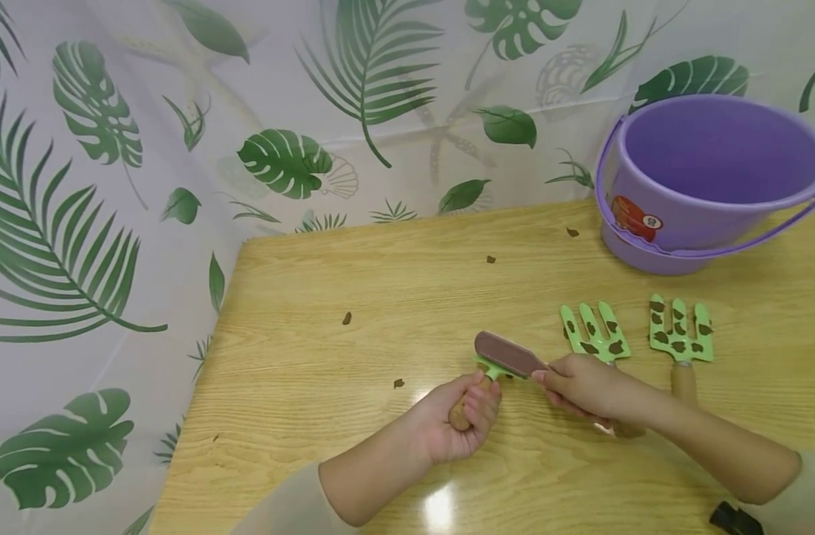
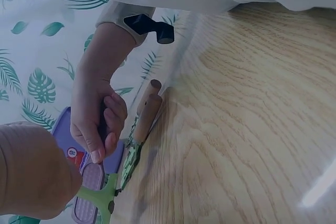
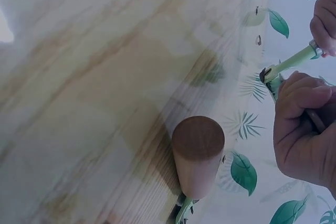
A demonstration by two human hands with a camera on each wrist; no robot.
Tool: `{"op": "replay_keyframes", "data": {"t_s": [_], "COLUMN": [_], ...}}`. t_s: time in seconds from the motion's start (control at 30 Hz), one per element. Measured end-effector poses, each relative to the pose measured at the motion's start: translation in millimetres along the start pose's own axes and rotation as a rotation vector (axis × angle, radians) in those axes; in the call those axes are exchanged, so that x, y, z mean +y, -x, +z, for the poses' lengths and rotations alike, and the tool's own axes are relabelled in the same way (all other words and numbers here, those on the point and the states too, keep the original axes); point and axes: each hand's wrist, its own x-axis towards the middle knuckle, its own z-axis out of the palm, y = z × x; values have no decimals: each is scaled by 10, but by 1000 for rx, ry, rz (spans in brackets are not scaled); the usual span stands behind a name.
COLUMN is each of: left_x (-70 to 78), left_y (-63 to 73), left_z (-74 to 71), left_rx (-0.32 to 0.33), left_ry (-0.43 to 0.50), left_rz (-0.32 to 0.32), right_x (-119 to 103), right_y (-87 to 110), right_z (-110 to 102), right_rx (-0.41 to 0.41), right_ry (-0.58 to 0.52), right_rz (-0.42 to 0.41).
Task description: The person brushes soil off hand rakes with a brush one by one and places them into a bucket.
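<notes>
My left hand [image 1: 462,425] grips the wooden handle of a small green garden tool [image 1: 492,368], whose head is mostly hidden under a brown paddle-shaped brush [image 1: 510,354]. With its fingers curled round the brush's handle, my right hand [image 1: 589,385] holds the long brush head over the green metal. In the left wrist view, rows of small bumps show on the brush head [image 2: 93,177], which overlaps the green tool there. Close by my right hand lie two green hand forks [image 1: 597,343] [image 1: 680,336], spotted with brown patches; the right forearm partly covers them.
At the back right of the wooden table [image 1: 300,297] stands a purple bucket [image 1: 681,223] with its handle down. Several small brown bits [image 1: 347,318] are scattered over the tabletop. A leaf-printed cloth [image 1: 407,134] rises behind the table and along its left side.
</notes>
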Motion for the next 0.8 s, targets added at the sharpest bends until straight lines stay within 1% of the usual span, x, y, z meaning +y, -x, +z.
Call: {"op": "replay_keyframes", "data": {"t_s": [0.1, 0.27, 0.37, 0.63, 0.73, 0.8], "left_x": [-8, -24, -23, -12, -8, -5], "left_y": [3, 35, 54, 60, 60, 60], "left_z": [-1, 0, 6, 7, 9, 11], "left_rx": [3, 21, 20, 20, 21, 21], "left_ry": [-15, -65, -77, -63, -50, -45], "left_rz": [9, 54, 70, 66, 73, 80], "right_x": [-17, -41, -65, -86, -86, -88], "right_y": [11, 10, 3, -9, -14, -16], "right_z": [23, 63, 69, 100, 120, 135], "right_rx": [36, 82, 112, 159, 207, 241], "right_ry": [44, 98, 143, 229, 301, 360], "right_rz": [-12, -25, -39, -64, -95, -100]}}
